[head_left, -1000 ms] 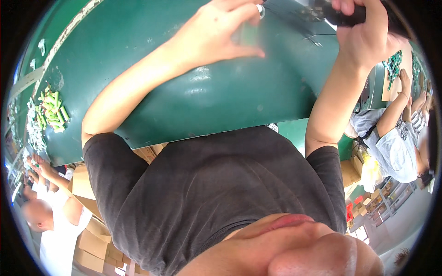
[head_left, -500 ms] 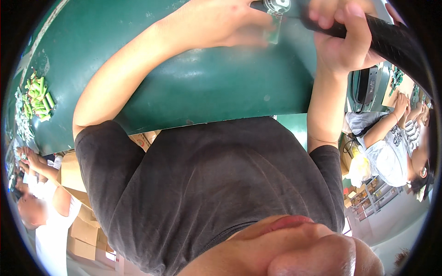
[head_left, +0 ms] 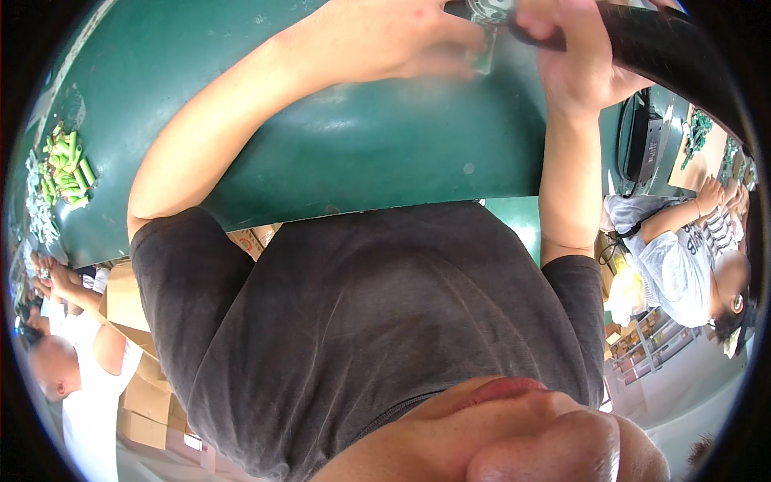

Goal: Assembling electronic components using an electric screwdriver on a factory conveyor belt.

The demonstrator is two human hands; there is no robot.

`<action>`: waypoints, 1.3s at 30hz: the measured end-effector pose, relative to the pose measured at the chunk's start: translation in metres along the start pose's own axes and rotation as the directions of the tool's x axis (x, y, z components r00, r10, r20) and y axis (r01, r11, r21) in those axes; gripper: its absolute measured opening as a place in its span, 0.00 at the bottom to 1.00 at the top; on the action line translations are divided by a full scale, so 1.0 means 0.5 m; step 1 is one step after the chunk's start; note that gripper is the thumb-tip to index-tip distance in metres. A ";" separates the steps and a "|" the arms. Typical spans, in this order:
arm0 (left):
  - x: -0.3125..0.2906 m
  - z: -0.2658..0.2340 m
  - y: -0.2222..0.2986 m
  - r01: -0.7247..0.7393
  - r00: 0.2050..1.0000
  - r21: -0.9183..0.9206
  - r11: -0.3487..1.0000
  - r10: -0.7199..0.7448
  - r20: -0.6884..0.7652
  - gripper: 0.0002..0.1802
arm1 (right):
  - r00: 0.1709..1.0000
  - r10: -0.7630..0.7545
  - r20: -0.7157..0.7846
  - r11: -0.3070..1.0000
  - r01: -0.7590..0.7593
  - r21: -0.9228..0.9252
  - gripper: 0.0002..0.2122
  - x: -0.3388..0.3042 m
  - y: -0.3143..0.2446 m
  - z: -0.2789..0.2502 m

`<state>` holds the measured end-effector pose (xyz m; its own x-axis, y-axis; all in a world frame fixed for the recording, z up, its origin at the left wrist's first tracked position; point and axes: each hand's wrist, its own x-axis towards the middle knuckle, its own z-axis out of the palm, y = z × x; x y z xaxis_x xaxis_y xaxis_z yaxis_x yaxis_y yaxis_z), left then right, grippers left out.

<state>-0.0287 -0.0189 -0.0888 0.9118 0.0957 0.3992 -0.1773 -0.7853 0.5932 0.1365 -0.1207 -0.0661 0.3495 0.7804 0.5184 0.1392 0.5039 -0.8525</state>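
Note:
My left hand [head_left: 385, 40] reaches in at the top middle over the green table [head_left: 385, 153]. Its fingers, partly smeared by motion, close on a small clear piece [head_left: 484, 60] with a shiny round silver part [head_left: 490, 8] at its top. My right hand [head_left: 578, 68] is wrapped around a long black tool [head_left: 658, 44], whose rounded end points toward the clear piece. Where the tool and the piece meet is partly hidden by my fingers and the frame's top edge.
Bright green short tubes [head_left: 71, 173] lie heaped at the left, beside pale small pieces [head_left: 38, 201]. To the right are a black box with a cable [head_left: 641, 145] and green parts [head_left: 697, 132] on a board. Other people [head_left: 675, 249] work at both sides; cardboard boxes [head_left: 144, 402] stand behind.
My right hand and the black tool have shifted slightly up and left, uncovering more of the black box. My left hand stays nearly in place.

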 end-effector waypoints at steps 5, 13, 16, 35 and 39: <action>-0.001 0.002 -0.007 -0.019 1.000 0.031 0.999 0.018 0.015 0.12 | 0.999 -0.003 0.039 0.998 0.001 0.058 0.27 0.006 0.001 0.004; 0.018 -0.012 -0.006 -0.027 1.000 0.002 1.000 0.027 0.007 0.12 | 0.999 0.032 -0.035 0.999 -0.031 0.031 0.27 0.009 0.004 0.009; 0.008 0.009 -0.016 -0.038 0.995 0.121 0.992 0.050 -0.092 0.18 | 0.994 -0.025 -0.104 0.992 0.012 -0.123 0.26 0.013 -0.004 0.015; 0.183 -0.262 -0.360 0.503 0.832 0.409 0.761 -0.299 -0.467 0.31 | 0.980 -0.088 0.179 0.967 0.041 0.252 0.31 0.021 0.039 -0.023; 0.268 -0.192 -0.353 0.297 0.938 0.419 0.858 -0.179 -0.298 0.20 | 0.973 -0.139 0.184 0.985 0.116 0.129 0.36 0.023 0.034 -0.030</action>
<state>0.0893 0.1911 -0.0727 0.7762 0.4127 0.4766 0.2739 -0.9016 0.3347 0.1567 -0.1085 -0.0758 0.1504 0.7574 0.6353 0.0585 0.6347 -0.7705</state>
